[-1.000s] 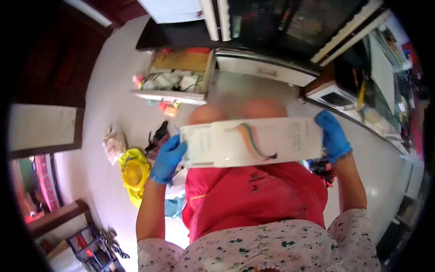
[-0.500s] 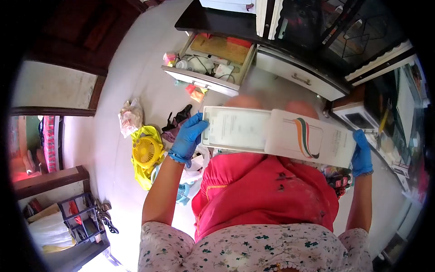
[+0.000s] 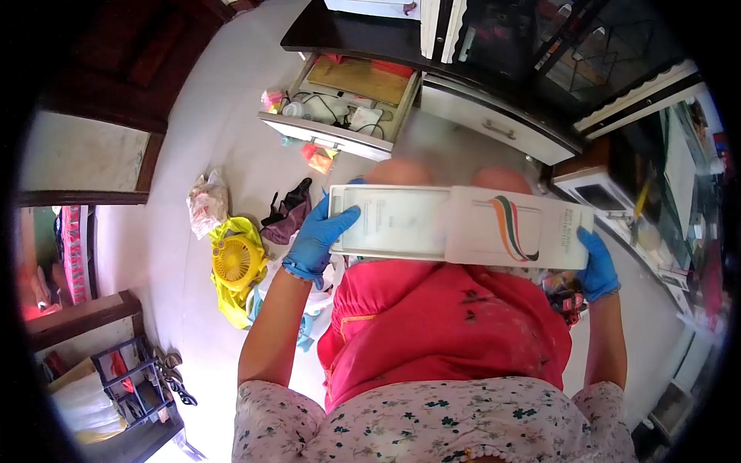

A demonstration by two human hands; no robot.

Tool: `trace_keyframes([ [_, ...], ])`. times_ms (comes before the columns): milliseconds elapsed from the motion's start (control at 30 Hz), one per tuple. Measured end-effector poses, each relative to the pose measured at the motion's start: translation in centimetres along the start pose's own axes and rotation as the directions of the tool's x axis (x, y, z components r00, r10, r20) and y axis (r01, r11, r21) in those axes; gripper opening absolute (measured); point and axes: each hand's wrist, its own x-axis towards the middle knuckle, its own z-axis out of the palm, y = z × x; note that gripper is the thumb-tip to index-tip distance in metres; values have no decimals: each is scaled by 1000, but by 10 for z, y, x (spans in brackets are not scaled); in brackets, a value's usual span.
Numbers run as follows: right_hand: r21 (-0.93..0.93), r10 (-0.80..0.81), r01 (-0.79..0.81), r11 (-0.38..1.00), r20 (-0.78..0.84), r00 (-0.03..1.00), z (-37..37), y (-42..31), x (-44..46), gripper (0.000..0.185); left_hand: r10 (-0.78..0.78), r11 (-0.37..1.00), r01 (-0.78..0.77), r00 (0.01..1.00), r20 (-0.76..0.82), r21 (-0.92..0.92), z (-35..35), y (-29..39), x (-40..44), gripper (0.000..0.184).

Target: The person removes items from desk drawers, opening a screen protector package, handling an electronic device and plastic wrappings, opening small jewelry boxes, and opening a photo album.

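Note:
A long white box is held level above my lap, its inner tray point(image 3: 390, 222) slid partly out of the sleeve point(image 3: 509, 228). The sleeve carries orange, green and red curved stripes and faint print. My left hand point(image 3: 320, 235), in a blue glove, grips the tray's left end, thumb on top. My right hand point(image 3: 597, 264), also gloved in blue, holds the sleeve's right end. Inside the tray lies something flat and whitish with small print, too faint to make out.
An open drawer point(image 3: 328, 141) with cables and a wooden board stands ahead. On the floor at left are a yellow fan point(image 3: 238, 262), a plastic bag point(image 3: 208, 204) and dark cloth point(image 3: 287, 212). A black rack point(image 3: 133, 382) stands lower left.
Over the last second the tray has come further out of the sleeve to the left, as my hands moved apart. The box has since levelled, and the view has shifted.

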Motion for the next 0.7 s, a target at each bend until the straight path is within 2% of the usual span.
trace_keyframes([
  [67, -134, -80, 81, 988, 12, 997, 11, -3, -5, 39, 32, 997, -32, 999, -8, 69, -3, -1, 0, 45],
  [100, -134, -83, 83, 987, 11, 997, 12, -4, -6, 39, 33, 997, -32, 999, -5, 68, -2, -2, 1, 45],
  [167, -146, -94, 89, 985, -23, 995, 13, -7, -7, 39, 286, 915, -247, 955, -81, 320, 3, -4, 4, 57],
  [200, -146, -97, 92, 985, -27, 995, 12, -7, -7, 39, 286, 915, -249, 955, -76, 318, 9, 0, 4, 57],
  [233, -133, -100, 96, 986, -24, 995, 11, -6, -5, 39, 542, 673, -443, 840, 12, 592, 13, 7, 5, 63],
  [267, -120, -103, 100, 988, -21, 994, 11, -6, -4, 40, 720, 317, -544, 671, 177, 777, 18, 14, 3, 68],
  [300, -121, -104, 101, 988, -24, 994, 11, -5, -4, 40, 712, 108, -528, 632, 305, 843, 39, 35, -8, 71],
  [333, -118, -119, 117, 986, -9, 993, 14, -4, -4, 40, 712, 112, -530, 632, 304, 841, 54, 41, -11, 71],
  [400, -119, -146, 145, 982, 3, 989, 19, -6, -5, 40, 488, -255, -539, 645, 589, 802, 81, 45, -10, 74],
  [467, -155, -145, 143, 977, 1, 989, 21, -8, -6, 39, 473, -256, -594, 611, 635, 763, 97, 42, -2, 75],
  [533, -123, -162, 160, 979, -10, 987, 14, -13, -6, 38, 326, -235, -576, 712, 622, 783, 105, 33, 10, 70],
  [567, -134, -178, 175, 975, -7, 984, 11, -16, -8, 37, 341, -186, -595, 707, 619, 782, 103, 30, 13, 65],
  [600, -146, -192, 189, 971, -4, 981, 6, -19, -10, 36, 335, -184, -613, 696, 636, 768, 103, 27, 15, 65],
  [667, -129, -242, 234, 964, -49, 969, -15, -22, -7, 35, 416, -228, -625, 631, 655, 747, 102, 25, 19, 62],
  [700, -49, -284, 280, 959, -142, 948, -30, -27, -7, 37, 442, -277, -647, 570, 693, 710, 100, 25, 20, 59],
])
